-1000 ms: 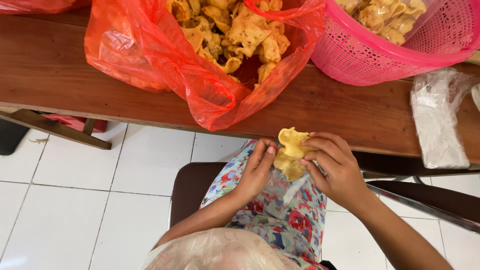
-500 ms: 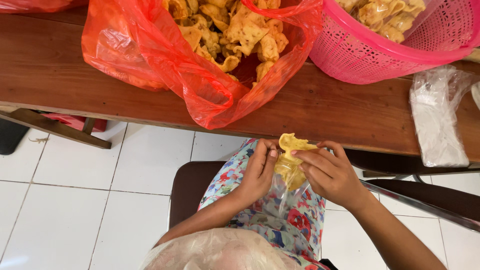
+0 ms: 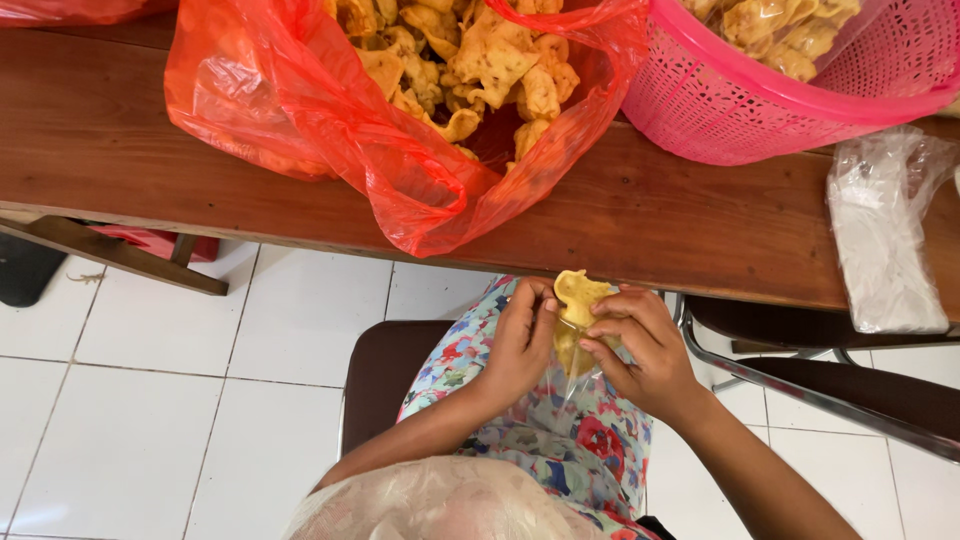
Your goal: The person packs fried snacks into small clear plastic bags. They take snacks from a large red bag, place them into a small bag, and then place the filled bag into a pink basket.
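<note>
Just below the table edge (image 3: pixel 640 275), both hands (image 3: pixel 585 345) pinched on a small clear bag of crackers (image 3: pixel 573 330).

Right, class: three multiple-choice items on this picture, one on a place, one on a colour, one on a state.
1. Where does the orange plastic bag of yellow fried crackers sit?
A on the brown wooden table
B on the floor
C in a lap

2. What colour is the perforated plastic basket?
A green
B pink
C blue

3. The small clear plastic bag is
A lying flat on the table
B held between both hands
C knotted shut

A: it rests on the wood.
B: its wall is pink.
B: the left hand and right hand pinch it.
</note>
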